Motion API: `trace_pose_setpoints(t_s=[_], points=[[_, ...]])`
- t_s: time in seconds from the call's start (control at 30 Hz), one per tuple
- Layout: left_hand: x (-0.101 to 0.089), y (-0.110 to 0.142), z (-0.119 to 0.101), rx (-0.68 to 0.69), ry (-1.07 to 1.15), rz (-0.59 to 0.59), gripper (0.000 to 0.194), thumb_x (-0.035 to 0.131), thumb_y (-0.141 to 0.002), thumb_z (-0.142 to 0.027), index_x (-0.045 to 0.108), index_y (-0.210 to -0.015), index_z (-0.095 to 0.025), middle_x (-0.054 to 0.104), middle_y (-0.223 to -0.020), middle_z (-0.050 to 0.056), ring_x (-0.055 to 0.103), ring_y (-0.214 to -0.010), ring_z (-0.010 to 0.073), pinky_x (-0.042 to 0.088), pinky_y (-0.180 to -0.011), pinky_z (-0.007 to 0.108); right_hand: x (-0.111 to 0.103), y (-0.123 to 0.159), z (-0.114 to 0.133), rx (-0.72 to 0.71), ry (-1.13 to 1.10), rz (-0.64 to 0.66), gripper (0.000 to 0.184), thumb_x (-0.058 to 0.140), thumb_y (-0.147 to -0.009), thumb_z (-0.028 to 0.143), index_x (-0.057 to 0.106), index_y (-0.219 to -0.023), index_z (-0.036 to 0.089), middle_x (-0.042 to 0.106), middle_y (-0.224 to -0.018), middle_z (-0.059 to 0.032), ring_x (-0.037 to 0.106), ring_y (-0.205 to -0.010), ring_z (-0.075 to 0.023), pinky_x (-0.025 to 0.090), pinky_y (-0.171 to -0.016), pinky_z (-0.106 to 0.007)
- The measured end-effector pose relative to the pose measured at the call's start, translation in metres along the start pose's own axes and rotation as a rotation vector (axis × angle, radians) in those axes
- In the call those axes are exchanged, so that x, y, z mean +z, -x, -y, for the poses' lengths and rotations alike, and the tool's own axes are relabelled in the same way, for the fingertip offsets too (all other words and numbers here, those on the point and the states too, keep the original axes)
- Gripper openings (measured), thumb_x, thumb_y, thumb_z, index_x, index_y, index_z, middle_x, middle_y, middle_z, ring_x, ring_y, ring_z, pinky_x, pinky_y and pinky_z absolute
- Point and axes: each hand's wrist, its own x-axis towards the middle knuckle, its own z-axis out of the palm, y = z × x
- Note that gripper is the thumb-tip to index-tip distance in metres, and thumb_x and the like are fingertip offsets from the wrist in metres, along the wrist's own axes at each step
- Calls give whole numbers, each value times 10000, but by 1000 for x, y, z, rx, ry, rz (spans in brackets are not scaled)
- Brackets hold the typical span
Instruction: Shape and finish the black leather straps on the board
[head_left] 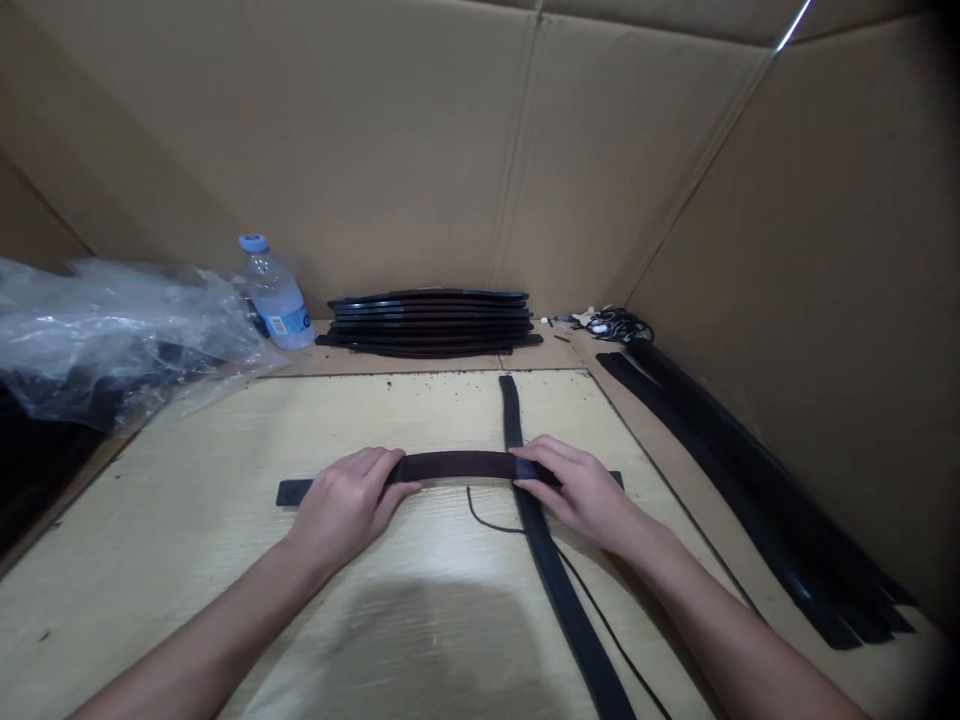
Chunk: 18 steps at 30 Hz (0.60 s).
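Note:
Both hands hold a dark strap-like handle [459, 465] with a brown middle section and black flat ends, bowed slightly upward over the board. My left hand [352, 495] pinches it left of the brown section, and its black end sticks out beyond the knuckles. My right hand [571, 487] grips it where the brown section meets the black; a bit of the far end shows past the fingers. Beneath the handle, close to my right hand, a long black strip [555, 575] runs across the board. A thin black cord [596, 600] lies beside that strip.
A stack of similar dark handles [435, 325] lies at the back. Left of it stand a water bottle [277, 300] and clear plastic bags [135, 325]. More black strips [735, 480] lie along the right cardboard wall [847, 300], near tangled cords [616, 324]. A pale board [225, 560] covers the worktop.

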Motion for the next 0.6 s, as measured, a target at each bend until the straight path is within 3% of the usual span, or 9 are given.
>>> trace_pose_setpoints(t_s=[0.23, 0.37, 0.47, 0.6], points=[[6, 6, 1, -51, 20, -62, 366, 572, -811, -418, 560, -1051, -141, 675, -941, 91, 642, -832, 218, 522, -725, 350, -1, 2, 0, 69, 23, -36, 256, 535, -851, 197, 545, -1106, 223, 617, -1023, -53, 587, -946, -192, 489, -824, -348], [7, 8, 2, -8, 73, -118, 374, 610, -788, -407, 563, -1049, -143, 679, -937, 86, 641, -832, 203, 519, -741, 334, 1, 3, 1, 98, 12, -106, 244, 578, -815, 170, 562, -1053, 222, 624, -974, -42, 593, -919, -192, 484, -802, -334], [6, 6, 1, 41, 117, -150, 342, 629, -779, -381, 570, -1023, -149, 677, -897, 78, 629, -799, 196, 506, -720, 326, 3, 4, 4, 94, 28, -167, 136, 593, -797, 152, 569, -921, 200, 617, -882, -40, 590, -839, -198, 478, -723, -324], [3, 3, -4, 93, 127, -116, 230, 593, -818, -309, 567, -989, -158, 667, -837, 63, 601, -737, 190, 474, -672, 326, 6, 3, 7, 53, 51, -211, 94, 580, -798, 121, 541, -847, 190, 598, -824, -40, 566, -787, -198, 454, -683, -320]])
